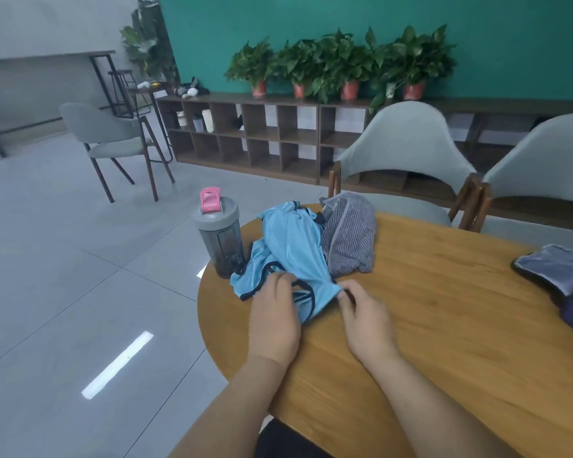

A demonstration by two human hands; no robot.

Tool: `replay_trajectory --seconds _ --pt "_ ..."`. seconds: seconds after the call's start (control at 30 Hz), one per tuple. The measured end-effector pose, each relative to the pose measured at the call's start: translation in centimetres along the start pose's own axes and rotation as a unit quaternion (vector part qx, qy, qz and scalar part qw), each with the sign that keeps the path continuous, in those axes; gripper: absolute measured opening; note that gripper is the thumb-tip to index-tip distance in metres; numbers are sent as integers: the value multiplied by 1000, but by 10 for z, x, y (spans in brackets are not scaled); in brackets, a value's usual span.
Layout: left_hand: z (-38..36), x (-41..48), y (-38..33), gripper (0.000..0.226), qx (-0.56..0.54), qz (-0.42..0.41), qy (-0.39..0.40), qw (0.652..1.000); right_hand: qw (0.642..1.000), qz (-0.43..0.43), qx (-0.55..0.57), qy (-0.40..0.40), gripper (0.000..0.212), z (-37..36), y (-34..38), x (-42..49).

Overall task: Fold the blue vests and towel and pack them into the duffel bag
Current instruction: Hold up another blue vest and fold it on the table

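At the left of the frame, a grey bottle (220, 236) with a pink lid stands upright at the very edge of the round wooden table (444, 309), touching the heap of cloth beside it. That heap is the blue vests (291, 246), crumpled and unfolded with their dark trim showing, lying left of centre; how many are in it I cannot tell. The left hand (273, 319) lies on the near edge of the heap, its fingers bent over the fabric by a loop of dark trim and gripping it. Just to the right, the right hand (366, 320) pinches a corner of the same blue cloth between thumb and fingertips, so the two hands are a little apart, both fastened on the vests. Behind them and slightly right, the grey striped towel (349, 239) sits bunched against the vests, also unfolded. At the far right edge of the frame, well apart from the pile, lies what looks like the duffel bag (563, 276), dark blue and only partly in view; I cannot tell whether it is open. The work seems to be at its very start: singling out one vest. The next move probably calls for drawing it free of the heap without tipping the bottle, then spreading it flat on the bare wood.
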State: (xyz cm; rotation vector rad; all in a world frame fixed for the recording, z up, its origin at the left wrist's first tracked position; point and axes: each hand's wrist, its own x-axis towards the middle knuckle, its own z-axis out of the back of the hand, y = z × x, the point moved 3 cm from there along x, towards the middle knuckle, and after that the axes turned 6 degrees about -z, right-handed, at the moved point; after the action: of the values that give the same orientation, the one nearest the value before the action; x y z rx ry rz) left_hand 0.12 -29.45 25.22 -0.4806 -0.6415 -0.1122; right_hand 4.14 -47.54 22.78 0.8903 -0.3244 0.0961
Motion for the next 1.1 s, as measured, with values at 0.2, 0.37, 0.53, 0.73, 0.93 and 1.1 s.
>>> replay_trajectory --seconds 0.2,0.37,0.53,0.73,0.93,1.1 --pt "-5 2 30 55 118 215 5 969 988 -97 119 -26 22 10 -4 0" --pt "-8 1 43 46 114 290 26 950 995 18 -36 92 79 0 8 -8" --pt "-6 -1 42 37 89 297 16 951 973 91 -200 69 35 -16 15 -2" --pt "-7 3 38 43 70 247 -16 966 993 -58 81 59 32 25 86 68" --pt "15 46 16 56 -49 152 -48 986 983 -25 173 60 29 82 168 116" --pt "40 99 2 76 -64 90 -14 994 956 -2 286 56 35 122 209 130"
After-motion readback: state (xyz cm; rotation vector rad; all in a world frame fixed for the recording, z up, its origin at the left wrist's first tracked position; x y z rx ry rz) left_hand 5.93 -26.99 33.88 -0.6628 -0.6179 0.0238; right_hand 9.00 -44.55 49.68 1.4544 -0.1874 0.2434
